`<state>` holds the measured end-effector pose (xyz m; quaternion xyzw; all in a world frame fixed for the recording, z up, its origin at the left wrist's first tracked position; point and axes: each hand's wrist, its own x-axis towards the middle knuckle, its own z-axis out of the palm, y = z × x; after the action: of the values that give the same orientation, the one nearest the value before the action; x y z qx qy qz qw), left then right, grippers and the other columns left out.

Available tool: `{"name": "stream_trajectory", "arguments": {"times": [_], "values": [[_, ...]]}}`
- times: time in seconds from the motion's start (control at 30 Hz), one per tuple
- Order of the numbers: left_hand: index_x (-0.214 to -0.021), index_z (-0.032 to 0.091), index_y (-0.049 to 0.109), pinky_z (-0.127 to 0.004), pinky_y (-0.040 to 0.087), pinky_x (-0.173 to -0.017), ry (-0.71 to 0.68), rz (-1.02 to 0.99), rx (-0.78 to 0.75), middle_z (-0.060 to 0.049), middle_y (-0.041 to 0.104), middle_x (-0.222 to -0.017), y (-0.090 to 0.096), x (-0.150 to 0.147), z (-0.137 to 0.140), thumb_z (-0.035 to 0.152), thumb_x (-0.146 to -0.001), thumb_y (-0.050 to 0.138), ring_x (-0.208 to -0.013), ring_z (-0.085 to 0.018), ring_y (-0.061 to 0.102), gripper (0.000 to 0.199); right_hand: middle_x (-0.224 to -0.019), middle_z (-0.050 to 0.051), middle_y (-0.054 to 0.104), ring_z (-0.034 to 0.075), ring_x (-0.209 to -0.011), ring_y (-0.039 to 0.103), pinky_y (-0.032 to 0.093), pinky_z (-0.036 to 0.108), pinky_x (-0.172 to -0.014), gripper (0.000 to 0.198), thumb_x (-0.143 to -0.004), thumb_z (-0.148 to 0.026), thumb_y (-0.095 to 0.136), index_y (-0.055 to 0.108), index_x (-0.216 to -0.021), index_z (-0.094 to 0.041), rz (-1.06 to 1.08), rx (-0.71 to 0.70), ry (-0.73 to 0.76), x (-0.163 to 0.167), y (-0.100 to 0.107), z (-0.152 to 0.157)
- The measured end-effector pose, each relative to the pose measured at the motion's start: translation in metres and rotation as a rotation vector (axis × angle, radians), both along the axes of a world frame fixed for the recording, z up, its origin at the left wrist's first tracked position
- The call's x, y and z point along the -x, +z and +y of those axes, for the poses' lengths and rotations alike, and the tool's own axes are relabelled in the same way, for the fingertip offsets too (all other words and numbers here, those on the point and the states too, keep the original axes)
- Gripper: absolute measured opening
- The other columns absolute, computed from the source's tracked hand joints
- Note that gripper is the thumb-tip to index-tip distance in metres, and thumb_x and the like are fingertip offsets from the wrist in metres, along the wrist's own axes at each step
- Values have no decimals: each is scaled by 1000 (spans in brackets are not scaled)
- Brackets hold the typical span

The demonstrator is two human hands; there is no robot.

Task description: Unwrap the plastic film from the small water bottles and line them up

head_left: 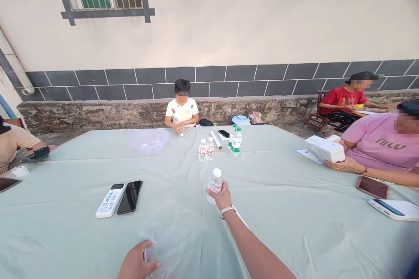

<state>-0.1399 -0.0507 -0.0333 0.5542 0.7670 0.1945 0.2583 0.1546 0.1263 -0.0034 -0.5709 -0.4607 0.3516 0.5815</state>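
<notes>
My right hand [221, 196] is wrapped around a small clear water bottle [216, 179] with a white cap and a red-and-white label. The bottle is upright; whether its base touches the cloth is hard to tell. At the bottom edge, my left hand [137, 261] curls its thumb and fingers around the edge of a clear plastic bag [173, 231], which spreads over the cloth to its right. Part of a white sheet [240, 217] shows behind my right forearm. Two similar white-capped bottles [203, 150] stand farther back, near two green-capped bottles [236, 141].
A greenish cloth covers the table [65, 244]. On the left lie a white power bank [110, 200] and a black phone [130, 197]. A translucent purple basin [149, 141] sits at the far side. Other people sit around; one on the right holds a white box [324, 148].
</notes>
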Motion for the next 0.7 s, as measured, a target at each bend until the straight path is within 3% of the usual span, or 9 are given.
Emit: {"name": "stream_trajectory", "arguments": {"times": [0.13,0.23,0.3,0.4,0.47,0.53,0.6,0.63,0.7], "values": [[-76,24,64,-35,46,-74,-64,336,76,-6,67,-91,10,0,-3,17,-66,61,-90,-27,62,13,-98,5,65,25,-89,63,48,37,-80,63,-50,-36,69,47,-107,-20,-203,65,-68,4,-9,18],[-81,21,65,-40,43,-85,-101,589,99,-12,62,-113,20,7,-3,10,-76,48,-110,-30,56,21,-109,9,62,28,-98,61,47,41,-86,66,-54,-36,67,45,-115,-19,-272,104,-35,-3,-10,11],[-92,20,63,-38,43,-83,-145,607,159,-13,62,-113,31,7,-2,5,-80,38,-106,-28,59,32,-115,12,59,30,-107,57,44,44,-92,65,-56,-34,65,47,-116,-18,-309,82,-53,-9,-6,-6],[-95,18,58,-32,42,-68,-220,502,259,-9,67,-89,52,-10,-1,3,-78,32,-82,-23,63,34,-114,13,58,28,-106,57,45,45,-92,46,-69,-37,57,53,-111,-18,-341,-14,-35,-6,7,-51],[-87,20,56,-30,38,-66,-289,367,213,-5,65,-82,68,-33,-1,5,-73,39,-78,-21,60,27,-114,12,57,25,-103,58,47,40,-90,41,-76,-42,53,54,-111,-20,-315,-94,208,9,22,-86],[-75,21,52,-27,35,-63,-406,98,121,-1,61,-75,84,-57,-3,10,-69,46,-72,-18,56,14,-118,11,57,25,-109,55,44,37,-94,61,-68,-47,66,51,-122,-22,-301,-160,709,31,41,-114],[-65,21,44,-26,32,-58,-461,-273,40,2,55,-66,99,-73,-7,19,-66,54,-64,-14,49,10,-109,8,61,23,-99,58,47,34,-87,75,-58,-54,73,52,-122,-21,-229,-113,1152,49,60,-132],[-63,22,41,-25,32,-56,-436,-458,5,3,52,-63,106,-76,-10,25,-65,59,-60,-13,46,18,-104,6,62,22,-93,58,48,31,-82,77,-54,-56,75,55,-119,-20,-189,-80,1281,56,66,-137],[-63,23,38,-25,33,-53,-277,-755,-46,5,48,-57,119,-73,-17,38,-61,67,-54,-11,43,32,-93,2,62,18,-82,57,47,26,-72,67,-53,-55,75,61,-108,-20,-138,-10,1332,63,71,-145]]}}
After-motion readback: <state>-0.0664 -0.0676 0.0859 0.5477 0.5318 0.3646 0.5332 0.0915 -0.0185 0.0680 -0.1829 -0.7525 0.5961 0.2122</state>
